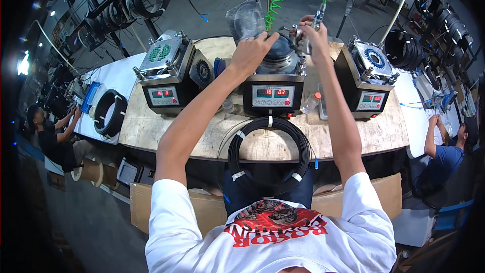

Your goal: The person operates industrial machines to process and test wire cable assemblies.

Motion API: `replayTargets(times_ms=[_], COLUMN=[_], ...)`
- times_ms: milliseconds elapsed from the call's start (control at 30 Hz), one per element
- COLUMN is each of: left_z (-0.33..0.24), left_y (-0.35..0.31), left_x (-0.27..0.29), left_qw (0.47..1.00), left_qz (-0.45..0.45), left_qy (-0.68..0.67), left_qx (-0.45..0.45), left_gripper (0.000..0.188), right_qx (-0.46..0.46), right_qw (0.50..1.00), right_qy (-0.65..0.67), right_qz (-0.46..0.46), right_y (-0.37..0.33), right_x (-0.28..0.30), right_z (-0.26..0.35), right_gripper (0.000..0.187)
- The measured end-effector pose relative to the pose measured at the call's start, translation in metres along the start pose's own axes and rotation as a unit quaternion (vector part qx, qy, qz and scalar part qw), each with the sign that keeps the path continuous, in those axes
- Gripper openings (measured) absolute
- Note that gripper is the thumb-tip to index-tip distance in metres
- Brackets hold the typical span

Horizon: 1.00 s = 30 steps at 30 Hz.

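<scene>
A bench-top machine (268, 93) with a red-digit display stands in the middle of the bench, a round dark disc (279, 53) on its top. My left hand (251, 53) is closed at the lower edge of a translucent square plate (246, 17), which is tilted up behind the machine's top; some fingertips are hidden. My right hand (314, 40) grips a metal air blow gun (318, 16) over the right side of the disc. Shiny metal clamp parts (295, 33) show beside that hand. Above the machine hangs a green coiled hose (274, 5).
Similar machines stand left (164, 78) and right (369, 78). A black cable coil (235, 151) rests at the bench's front edge against my lap. A small red-capped bottle (310, 102) stands beside the middle machine. Co-workers sit at the far left (55, 136) and far right (444, 151).
</scene>
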<state>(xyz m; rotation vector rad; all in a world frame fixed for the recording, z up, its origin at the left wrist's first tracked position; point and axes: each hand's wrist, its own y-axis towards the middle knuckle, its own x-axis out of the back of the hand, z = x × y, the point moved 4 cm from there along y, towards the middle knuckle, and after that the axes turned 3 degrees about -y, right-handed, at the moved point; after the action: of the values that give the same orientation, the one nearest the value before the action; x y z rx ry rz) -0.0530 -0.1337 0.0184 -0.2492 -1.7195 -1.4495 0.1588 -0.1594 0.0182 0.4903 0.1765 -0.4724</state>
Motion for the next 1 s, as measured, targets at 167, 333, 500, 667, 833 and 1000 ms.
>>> replayTargets(times_ms=[167,333,500,667,833,1000], left_z=[-0.019,0.024,0.03,0.036,0.046,0.047], left_y=[0.021,0.015,0.011,0.013,0.012,0.012], left_x=[-0.027,-0.059,-0.073,-0.076,-0.083,-0.084], left_qw=[0.979,0.955,0.957,0.951,0.954,0.958], left_qz=[0.176,0.271,0.242,0.252,0.249,0.163], left_qy=[0.062,-0.12,-0.162,-0.178,-0.145,-0.222], left_qx=[-0.085,-0.021,-0.003,-0.004,0.078,0.083], left_gripper=[0.05,0.033,0.035,0.037,0.035,0.03], right_qx=[-0.041,-0.088,-0.101,-0.122,-0.146,0.055], right_qw=[0.996,0.992,0.991,0.984,0.968,0.804], right_qy=[-0.009,-0.026,-0.011,-0.036,-0.132,-0.525], right_qz=[0.079,0.082,0.087,0.127,0.155,0.273], right_y=[0.016,-0.002,0.0,0.005,0.01,0.073], right_x=[0.059,0.063,0.067,0.064,0.066,0.096], right_z=[0.026,0.041,0.036,0.027,0.028,0.032], right_gripper=[0.024,0.022,0.021,0.02,0.026,0.033])
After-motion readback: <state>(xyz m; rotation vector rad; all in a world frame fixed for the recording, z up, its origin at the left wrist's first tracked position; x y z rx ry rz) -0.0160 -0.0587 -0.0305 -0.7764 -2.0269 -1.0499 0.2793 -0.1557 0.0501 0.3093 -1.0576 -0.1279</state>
